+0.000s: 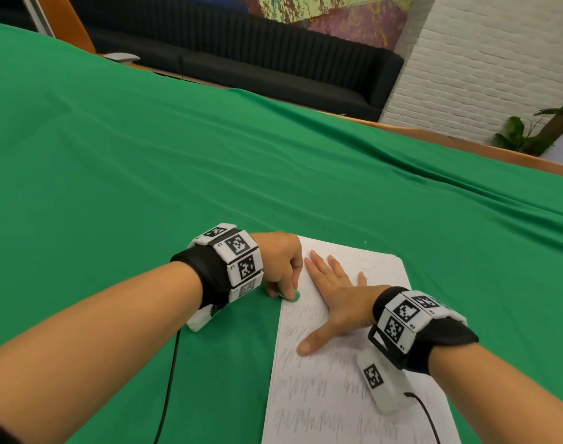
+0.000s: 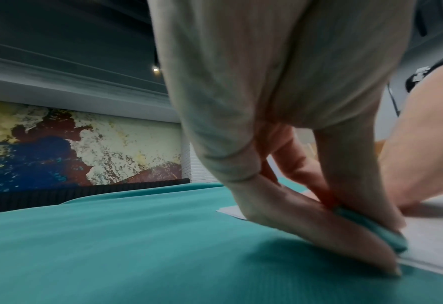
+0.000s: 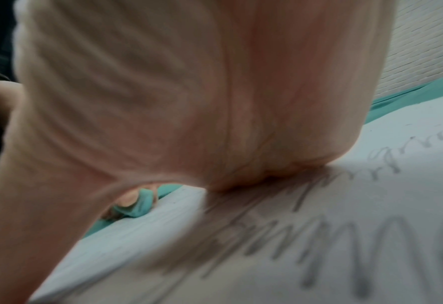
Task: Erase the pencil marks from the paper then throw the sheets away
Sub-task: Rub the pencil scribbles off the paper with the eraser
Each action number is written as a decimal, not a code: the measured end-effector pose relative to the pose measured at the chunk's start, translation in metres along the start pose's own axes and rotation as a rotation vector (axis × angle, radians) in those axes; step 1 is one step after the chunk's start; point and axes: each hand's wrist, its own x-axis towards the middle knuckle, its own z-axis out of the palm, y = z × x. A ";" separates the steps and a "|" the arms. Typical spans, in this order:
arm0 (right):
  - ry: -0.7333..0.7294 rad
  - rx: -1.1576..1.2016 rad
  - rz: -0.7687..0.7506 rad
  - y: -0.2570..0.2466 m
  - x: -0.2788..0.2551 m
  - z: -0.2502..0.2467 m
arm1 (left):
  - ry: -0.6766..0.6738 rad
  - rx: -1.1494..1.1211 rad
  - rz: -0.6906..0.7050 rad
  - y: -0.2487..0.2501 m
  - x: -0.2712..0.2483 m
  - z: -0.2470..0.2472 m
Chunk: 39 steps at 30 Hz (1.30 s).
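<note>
We see the paper lying flat on the green cloth that covers the table, near the table's near edge, with rows of grey pencil scribbles across its lower part. The left hand sits at the paper's left edge, its fingers and thumb curled to pinch a small green eraser, which touches the sheet right on that edge. The left wrist view shows the eraser squeezed between the fingertips, its lower end against the paper. The right hand lies palm-down on the sheet, just beside the left hand, with fingers straight and spread and thumb out.
</note>
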 end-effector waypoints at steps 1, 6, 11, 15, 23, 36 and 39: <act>-0.001 0.001 -0.002 0.000 0.000 0.000 | 0.021 0.020 0.005 0.000 0.001 0.001; 0.005 0.003 -0.004 0.000 -0.001 0.000 | 0.141 0.060 0.029 -0.001 0.002 0.004; 0.019 0.008 -0.011 0.000 0.000 0.001 | 0.303 0.188 0.034 0.001 0.007 0.002; 0.016 0.010 -0.011 0.001 0.000 0.001 | 0.075 0.086 0.004 0.001 0.003 -0.001; 0.017 0.010 -0.011 0.001 -0.001 0.001 | 0.090 0.110 -0.015 0.005 0.004 0.000; 0.029 0.005 -0.018 0.002 -0.001 0.002 | 0.092 0.119 -0.035 0.007 0.006 -0.003; 0.034 0.005 -0.016 0.002 -0.002 0.003 | 0.025 0.058 -0.074 0.006 0.005 -0.004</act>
